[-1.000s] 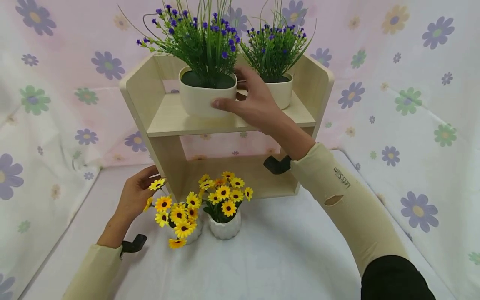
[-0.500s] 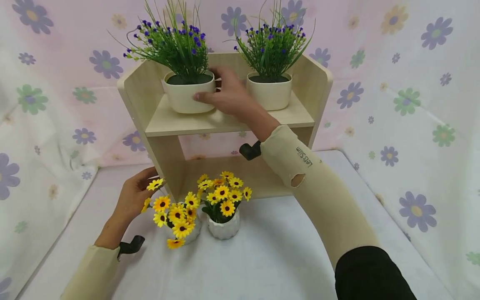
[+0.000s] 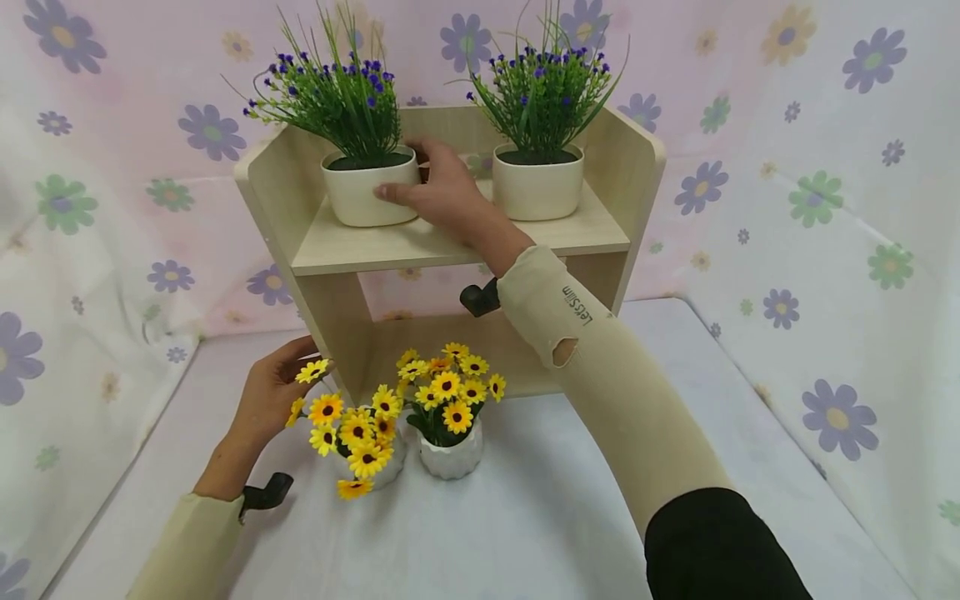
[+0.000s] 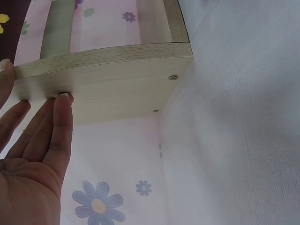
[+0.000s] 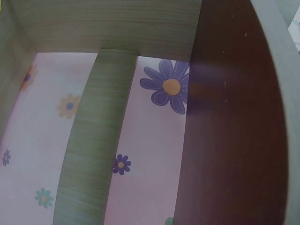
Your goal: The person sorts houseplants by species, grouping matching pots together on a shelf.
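Note:
My right hand (image 3: 450,196) grips the right side of a cream oval pot (image 3: 371,196) of purple-flowered grass (image 3: 341,108), thumb on its front. The pot is on the upper board of a pale wooden shelf (image 3: 450,243), at the left. A matching pot (image 3: 538,187) is right of my hand. Low at the left, my left hand (image 3: 266,396) holds the shelf's side panel. In the left wrist view, fingertips of that hand (image 4: 40,145) meet the panel's outer face (image 4: 112,86), thumb at its front edge. The right wrist view looks into the shelf's lower compartment (image 5: 101,140); my right hand is out of sight there.
Two white pots of yellow flowers, the left one (image 3: 390,471) and the right one (image 3: 452,458), stand on the white cloth (image 3: 510,525) before the shelf. The left one's blooms (image 3: 356,429) overlap my left hand. Flower-printed cloth (image 3: 780,167) hangs behind.
My right hand has carried the purple-flowered pot leftward along the upper board, widening the space between the two cream pots. My left hand has stayed at the side panel.

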The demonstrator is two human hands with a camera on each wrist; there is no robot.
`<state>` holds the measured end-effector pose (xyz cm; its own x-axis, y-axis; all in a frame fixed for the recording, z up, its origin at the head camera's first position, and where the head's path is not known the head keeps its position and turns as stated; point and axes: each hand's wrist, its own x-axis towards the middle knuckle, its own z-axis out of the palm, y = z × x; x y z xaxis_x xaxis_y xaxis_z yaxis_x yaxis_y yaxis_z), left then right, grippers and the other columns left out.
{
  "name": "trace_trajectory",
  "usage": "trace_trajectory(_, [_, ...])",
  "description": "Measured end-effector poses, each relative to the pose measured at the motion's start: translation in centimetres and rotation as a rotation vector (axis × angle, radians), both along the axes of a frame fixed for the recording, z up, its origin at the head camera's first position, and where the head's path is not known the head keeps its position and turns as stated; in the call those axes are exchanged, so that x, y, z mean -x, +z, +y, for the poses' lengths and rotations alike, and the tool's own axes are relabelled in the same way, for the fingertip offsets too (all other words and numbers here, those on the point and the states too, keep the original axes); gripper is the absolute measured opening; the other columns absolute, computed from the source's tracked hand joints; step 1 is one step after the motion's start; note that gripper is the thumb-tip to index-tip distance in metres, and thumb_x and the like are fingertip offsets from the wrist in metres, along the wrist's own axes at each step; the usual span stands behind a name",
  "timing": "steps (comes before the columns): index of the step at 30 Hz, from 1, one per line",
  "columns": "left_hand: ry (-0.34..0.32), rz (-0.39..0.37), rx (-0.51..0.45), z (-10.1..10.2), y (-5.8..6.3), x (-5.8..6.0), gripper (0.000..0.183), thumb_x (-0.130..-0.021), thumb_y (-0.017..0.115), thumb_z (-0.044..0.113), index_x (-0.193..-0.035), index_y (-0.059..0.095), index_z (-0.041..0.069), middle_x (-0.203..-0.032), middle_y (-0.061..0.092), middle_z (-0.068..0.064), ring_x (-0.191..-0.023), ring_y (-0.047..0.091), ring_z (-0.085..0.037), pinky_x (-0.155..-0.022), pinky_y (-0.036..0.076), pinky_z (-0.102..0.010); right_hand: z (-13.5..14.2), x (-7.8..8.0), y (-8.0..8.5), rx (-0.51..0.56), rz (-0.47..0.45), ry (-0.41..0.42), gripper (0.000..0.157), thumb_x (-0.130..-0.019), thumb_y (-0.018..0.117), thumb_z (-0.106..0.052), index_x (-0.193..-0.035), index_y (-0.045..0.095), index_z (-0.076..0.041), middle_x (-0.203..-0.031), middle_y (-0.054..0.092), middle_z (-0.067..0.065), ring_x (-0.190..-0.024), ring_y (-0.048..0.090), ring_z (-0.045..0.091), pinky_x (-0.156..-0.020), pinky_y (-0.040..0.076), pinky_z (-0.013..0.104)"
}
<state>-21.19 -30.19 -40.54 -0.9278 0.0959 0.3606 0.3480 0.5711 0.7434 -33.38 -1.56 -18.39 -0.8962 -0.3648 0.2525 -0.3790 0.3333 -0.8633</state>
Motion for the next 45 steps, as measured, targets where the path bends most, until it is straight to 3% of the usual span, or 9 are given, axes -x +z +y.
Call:
trace_trajectory(7, [0.002,0.005,-0.003,0.0,0.0,0.0,0.055,-0.095,0.066,0.005,-0.148,0.049,0.010,-0.139,0.057,-0.015,-0.118,0.061,-0.040,-0.086,0.051,-0.013,0.1,0.3,-0.4,0.054,-0.032,0.024,0.092,-0.083,0.083,-0.031,-0.157,0.029,-0.019,-0.148,0.047,-0.002,-0.130,0.051,0.011,-0.104,0.045,0.024])
trace_trajectory(13, [0.006,0.013,0.006,0.0,0.1,0.0,0.056,-0.095,0.066,0.004,-0.148,0.049,0.010,-0.138,0.058,-0.015,-0.117,0.063,-0.038,-0.085,0.051,-0.013,0.3,0.0,-0.5,0.033,-0.026,0.007,0.094,-0.082,0.083,-0.036,-0.157,0.029,-0.020,-0.146,0.048,-0.001,-0.128,0.051,0.011,-0.105,0.044,0.025])
trace_trajectory(20, [-0.013,0.014,-0.008,0.0,0.1,0.0,0.055,-0.096,0.066,0.006,-0.147,0.050,0.013,-0.137,0.059,-0.014,-0.110,0.065,-0.005,-0.085,0.051,-0.012,1.3,-1.2,-0.7,-0.028,-0.021,-0.042,0.097,-0.082,0.080,-0.048,-0.159,0.026,-0.026,-0.147,0.048,0.000,-0.133,0.046,0.012,-0.108,0.043,0.029])
trace_trajectory(23, [-0.017,0.013,-0.014,0.0,0.1,0.0,0.054,-0.096,0.066,0.006,-0.147,0.049,0.013,-0.138,0.058,-0.014,-0.108,0.063,0.000,-0.085,0.051,-0.012,1.8,-1.8,-0.8,-0.053,-0.004,-0.069,0.097,-0.082,0.079,-0.050,-0.159,0.025,-0.025,-0.150,0.045,0.001,-0.137,0.043,0.013,-0.110,0.041,0.030])
trace_trajectory(28, [-0.004,0.003,-0.005,0.1,0.2,-0.1,0.053,-0.097,0.065,0.007,-0.147,0.049,0.012,-0.138,0.058,-0.015,-0.111,0.066,-0.012,-0.085,0.051,-0.012,2.7,-2.9,-1.2,-0.017,0.023,-0.058,0.095,-0.083,0.078,-0.048,-0.158,0.025,-0.023,-0.153,0.041,0.004,-0.141,0.040,0.014,-0.113,0.038,0.030])
trace_trajectory(37, [-0.012,0.009,-0.014,0.1,0.1,0.1,0.054,-0.096,0.065,0.004,-0.147,0.050,0.012,-0.139,0.058,-0.014,-0.114,0.065,-0.022,-0.085,0.052,-0.013,5.5,-6.2,-3.2,0.185,0.158,0.047,0.082,-0.088,0.078,-0.029,-0.155,0.032,-0.014,-0.151,0.043,0.006,-0.140,0.042,0.014,-0.114,0.034,0.023])
trace_trajectory(45, [0.003,0.003,-0.003,0.1,0.2,-0.1,0.054,-0.096,0.066,0.006,-0.147,0.050,0.012,-0.139,0.057,-0.014,-0.116,0.064,-0.030,-0.086,0.051,-0.013,7.5,-10.1,-5.0,0.353,0.336,0.151,0.068,-0.089,0.070,0.003,-0.147,0.036,0.005,-0.146,0.045,0.022,-0.140,0.044,0.031,-0.116,0.035,0.040])
